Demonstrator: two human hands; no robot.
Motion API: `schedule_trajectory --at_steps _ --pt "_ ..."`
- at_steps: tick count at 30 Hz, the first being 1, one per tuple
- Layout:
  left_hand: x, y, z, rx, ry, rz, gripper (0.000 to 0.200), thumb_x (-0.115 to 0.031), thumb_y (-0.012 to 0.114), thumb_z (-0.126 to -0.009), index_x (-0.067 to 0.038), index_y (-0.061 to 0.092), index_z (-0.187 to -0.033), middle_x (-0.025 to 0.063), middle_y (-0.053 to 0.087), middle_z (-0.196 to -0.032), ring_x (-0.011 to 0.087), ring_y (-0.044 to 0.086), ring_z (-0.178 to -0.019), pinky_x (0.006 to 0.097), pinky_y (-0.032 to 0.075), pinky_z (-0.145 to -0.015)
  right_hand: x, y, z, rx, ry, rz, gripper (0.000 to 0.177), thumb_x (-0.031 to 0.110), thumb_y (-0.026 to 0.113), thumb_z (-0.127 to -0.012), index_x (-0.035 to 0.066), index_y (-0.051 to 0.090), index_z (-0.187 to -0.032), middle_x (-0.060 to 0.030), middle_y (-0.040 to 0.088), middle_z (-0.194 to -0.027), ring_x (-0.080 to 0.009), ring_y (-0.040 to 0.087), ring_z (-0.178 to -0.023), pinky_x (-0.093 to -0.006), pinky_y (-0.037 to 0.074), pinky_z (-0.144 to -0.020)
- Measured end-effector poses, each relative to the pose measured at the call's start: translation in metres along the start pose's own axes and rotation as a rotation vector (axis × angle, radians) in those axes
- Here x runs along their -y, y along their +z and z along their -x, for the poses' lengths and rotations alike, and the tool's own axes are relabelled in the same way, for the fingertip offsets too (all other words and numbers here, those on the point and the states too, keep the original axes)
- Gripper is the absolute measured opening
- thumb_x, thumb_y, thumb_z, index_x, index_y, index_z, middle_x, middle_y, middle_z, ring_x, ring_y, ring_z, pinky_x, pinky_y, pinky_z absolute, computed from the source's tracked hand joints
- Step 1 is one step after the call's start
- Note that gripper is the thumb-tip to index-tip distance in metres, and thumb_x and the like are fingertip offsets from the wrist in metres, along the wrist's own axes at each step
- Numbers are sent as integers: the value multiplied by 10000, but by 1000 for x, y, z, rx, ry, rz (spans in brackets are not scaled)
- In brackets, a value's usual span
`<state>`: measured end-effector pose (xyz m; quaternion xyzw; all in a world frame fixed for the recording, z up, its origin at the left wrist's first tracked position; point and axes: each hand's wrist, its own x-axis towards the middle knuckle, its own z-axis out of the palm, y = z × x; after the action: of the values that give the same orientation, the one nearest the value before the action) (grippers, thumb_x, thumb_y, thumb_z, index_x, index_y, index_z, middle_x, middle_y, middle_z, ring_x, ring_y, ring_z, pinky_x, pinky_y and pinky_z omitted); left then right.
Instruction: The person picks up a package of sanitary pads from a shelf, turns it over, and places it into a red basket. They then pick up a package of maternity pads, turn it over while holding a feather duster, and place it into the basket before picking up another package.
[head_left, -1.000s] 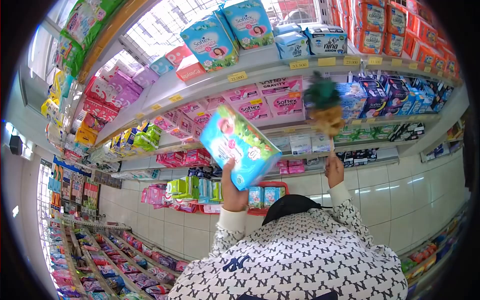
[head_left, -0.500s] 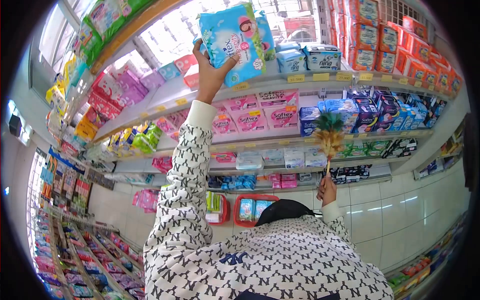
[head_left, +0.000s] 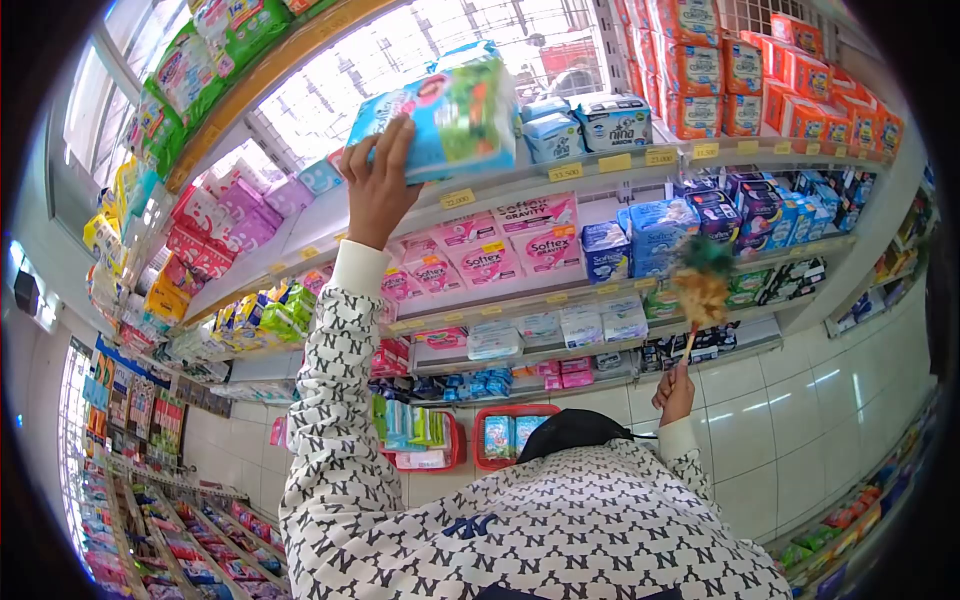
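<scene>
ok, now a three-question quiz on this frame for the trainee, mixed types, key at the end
1. Which hand holds the feather duster, left or right?
2. True or false: the left hand is down inside a red floor basket.
3. What stands on the top shelf just to the right of the blue pack under the raised hand's fingers?

Key:
1. The right hand.
2. False; it is up at the top shelf, with its fingers on the blue pack.
3. The blue-and-white packs, one of them marked nina.
</scene>
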<state>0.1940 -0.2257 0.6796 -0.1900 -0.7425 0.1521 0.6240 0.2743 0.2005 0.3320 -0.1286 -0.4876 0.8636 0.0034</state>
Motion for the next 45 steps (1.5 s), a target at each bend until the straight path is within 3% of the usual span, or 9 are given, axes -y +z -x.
schedule_trajectory --at_steps 3,7,15,19,20,23,28,34,45 --pt "-6 1 16 -74 124 -87 710 -177 746 -669 -226 475 -1324 -43 493 -1297 187 389 -1133 384 265 -1003 34 43 6 170 -152 40 429 509 469 -972 104 473 -830 -6 464 -666 -109 475 -514 -262 423 -444" --pt "-65 -12 28 -82 140 -158 581 -236 707 -767 -352 484 -1291 -53 492 -1225 162 384 -1131 409 270 -1016 97 155 29 490 -497 34 473 431 557 -952 65 405 -1209 -83 564 -1085 -218 604 -980 -386 544 -817" --pt "-86 -18 48 -185 293 -91 638 -366 746 -771 -566 418 -1281 11 392 -1321 224 303 -1300 460 195 -1137 137 232 34 600 -133 -245 422 126 686 -868 93 397 -1174 -86 518 -1175 -195 573 -1092 -344 538 -833" --pt "-101 -54 38 231 -517 511 883 -269 727 -787 -289 206 -1501 154 289 -1462 329 192 -1397 510 175 -1149 115 231 41 514 -111 -504 438 5 635 -848 113 401 -1202 -71 534 -1166 -180 580 -1063 -344 528 -851" --pt "-104 -62 42 315 -649 772 971 -165 715 -786 -103 72 -1510 211 240 -1483 360 261 -1381 516 266 -1118 112 231 42 495 -135 -532 515 0 636 -838 118 375 -1265 -75 507 -1219 -186 559 -1091 -349 504 -896" --pt "-121 -82 40 204 -1490 1998 1015 -108 738 -770 -65 36 -1502 214 243 -1483 336 377 -1328 468 381 -1054 98 232 47 427 -267 -501 586 3 640 -834 113 337 -1324 -86 470 -1266 -194 522 -1141 -349 475 -938" --pt "-135 -72 9 191 -1296 1610 775 -131 784 -781 -36 283 -1365 143 515 -1248 209 540 -1131 340 478 -935 76 239 37 634 -449 -187 814 43 773 -744 108 251 -1366 -91 361 -1325 -235 427 -1243 -368 398 -1022" --pt "-49 -22 -29 17 -864 1244 808 -149 821 -739 -8 299 -1340 151 524 -1209 213 558 -1108 338 493 -912 56 197 12 442 -471 35 610 129 743 -819 76 301 -1237 -99 338 -1256 -203 426 -1214 -329 447 -937" --pt "-15 70 -32 233 -863 1173 914 -292 822 -738 51 215 -1328 221 498 -1221 278 540 -1133 367 458 -950 18 124 6 329 -291 129 400 120 646 -895 48 372 -1177 -70 500 -994 -112 561 -886 -286 509 -783"
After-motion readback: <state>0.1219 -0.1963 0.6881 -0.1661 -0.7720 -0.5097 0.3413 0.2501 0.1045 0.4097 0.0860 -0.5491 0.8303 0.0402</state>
